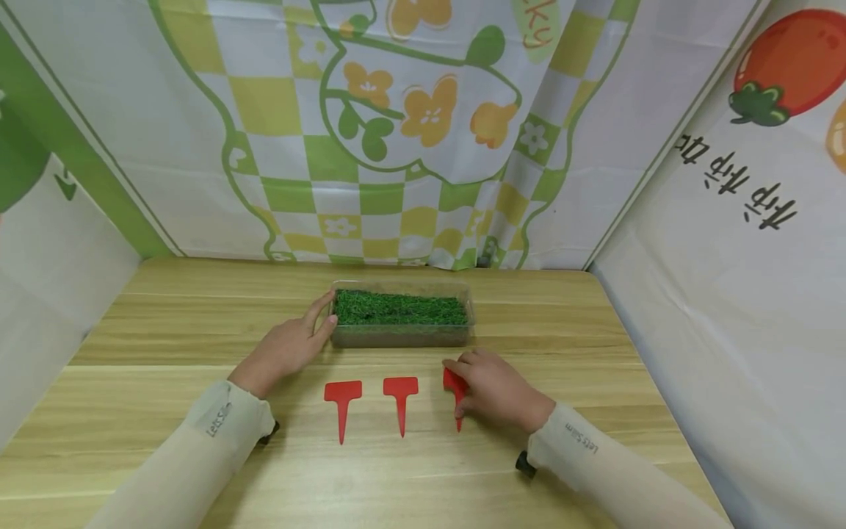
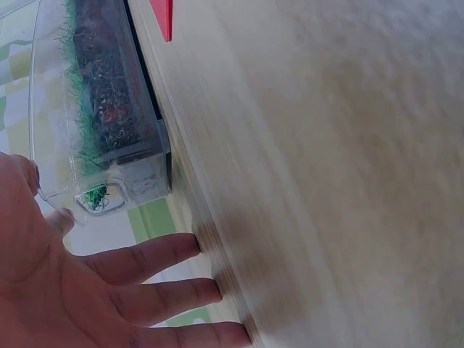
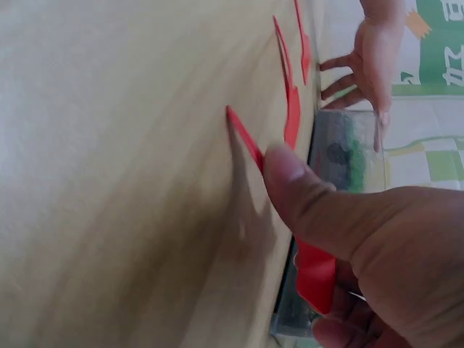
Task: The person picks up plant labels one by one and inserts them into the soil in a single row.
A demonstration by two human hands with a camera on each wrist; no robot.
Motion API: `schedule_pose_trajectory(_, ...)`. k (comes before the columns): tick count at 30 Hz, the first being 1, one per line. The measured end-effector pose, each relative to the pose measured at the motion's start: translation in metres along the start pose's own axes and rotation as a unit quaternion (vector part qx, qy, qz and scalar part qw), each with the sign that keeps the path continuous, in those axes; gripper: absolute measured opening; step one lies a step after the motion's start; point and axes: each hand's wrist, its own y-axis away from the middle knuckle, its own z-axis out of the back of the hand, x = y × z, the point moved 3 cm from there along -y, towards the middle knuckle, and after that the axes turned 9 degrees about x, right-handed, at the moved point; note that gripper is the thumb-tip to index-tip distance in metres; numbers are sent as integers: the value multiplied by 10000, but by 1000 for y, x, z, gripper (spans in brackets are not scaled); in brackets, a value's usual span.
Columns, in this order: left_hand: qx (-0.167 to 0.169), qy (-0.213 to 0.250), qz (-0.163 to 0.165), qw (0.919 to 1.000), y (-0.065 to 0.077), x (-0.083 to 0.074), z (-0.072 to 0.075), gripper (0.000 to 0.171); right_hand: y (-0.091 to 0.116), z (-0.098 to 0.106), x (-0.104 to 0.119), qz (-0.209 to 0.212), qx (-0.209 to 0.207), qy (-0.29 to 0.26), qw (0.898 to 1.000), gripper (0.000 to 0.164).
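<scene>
In the head view a clear plastic box (image 1: 403,338) holds a strip of green artificial grass (image 1: 399,308) over dark, soil-like filling. My left hand (image 1: 286,353) is at its left end, thumb and a finger touching the rim, while the other fingers (image 2: 156,257) stretch out straight at the tabletop. With thumb and fingers my right hand (image 1: 497,386) pinches a red T-shaped plant label (image 3: 315,275), its pointed tip towards the person. Part of the label's wide head hides behind the fingers. Two matching labels lie left of it, a middle label (image 1: 401,397) and a left label (image 1: 342,400).
The wooden table (image 1: 542,316) ends at a patterned curtain (image 1: 277,147) at the back. White printed panels flank it, the right panel (image 1: 720,294) standing close along the table's edge. Black straps (image 1: 524,464) show at the sleeves.
</scene>
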Motion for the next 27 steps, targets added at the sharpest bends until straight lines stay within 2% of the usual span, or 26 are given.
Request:
schedule_pose_trajectory(5,33,9,-11,10000,0,0,0,66,2,9,-3,97,-182,-267,9994,62)
schedule_pose_trajectory(12,101,16,2,9999,-1,3,0,67,3,15,-4,524,-666,-315,9959,40)
schedule_pose_trajectory(16,87,42,2,10000,0,2,0,66,4,20,-5,631,-826,-456,9935,37)
schedule_pose_trajectory(21,111,73,-13,9999,1,1,0,67,5,28,-7,514,-892,-646,9926,36)
schedule_pose_trajectory(27,101,80,-14,9999,1,1,0,66,4,37,-9,607,-1162,-557,9898,37)
